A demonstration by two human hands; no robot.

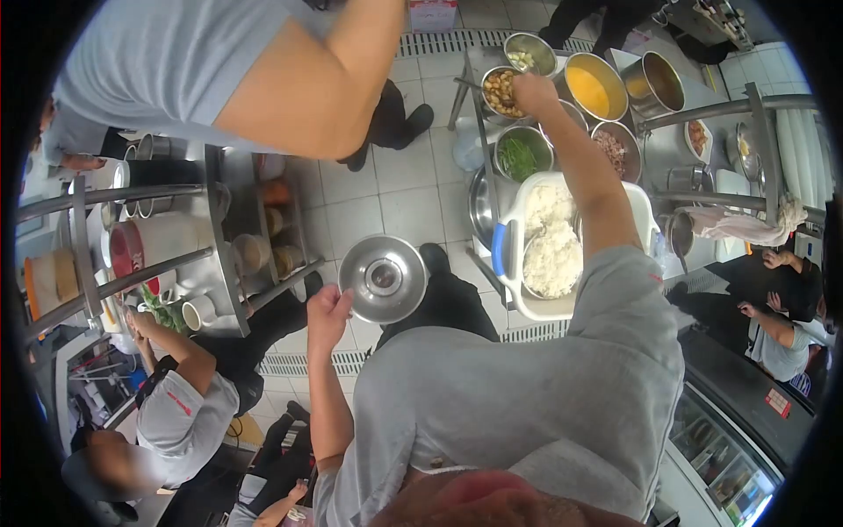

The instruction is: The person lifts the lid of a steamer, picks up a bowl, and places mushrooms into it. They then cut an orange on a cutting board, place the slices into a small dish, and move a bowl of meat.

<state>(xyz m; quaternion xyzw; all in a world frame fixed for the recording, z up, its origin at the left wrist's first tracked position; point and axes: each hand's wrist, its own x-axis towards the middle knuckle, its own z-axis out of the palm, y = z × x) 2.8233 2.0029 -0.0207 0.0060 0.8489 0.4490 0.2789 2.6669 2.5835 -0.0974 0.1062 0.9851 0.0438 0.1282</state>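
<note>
My left hand (328, 318) grips the near-left rim of a steel bowl (408, 263), thumb at the edge. No food shows inside the bowl, which is held over the floor. Stretched out to the far right, my right hand (535, 93) is at the edge of a steel pot of brown chunks (500, 92). Its fingers look curled; their tips and anything in them are hidden. Around that hand stand a pot of pale pieces (522, 60), one of yellow liquid (594, 90), and one of chopped greens (520, 155). Below my right forearm, a white tub (516, 303) holds white rice (553, 259).
A pot of pinkish diced food (616, 149) and a deep pot (654, 85) stand on the right counter. Metal rails (729, 105) run beside it. At the top, a co-worker's bent arm (299, 88) reaches in. Another person (184, 413) works at the left shelves (224, 237).
</note>
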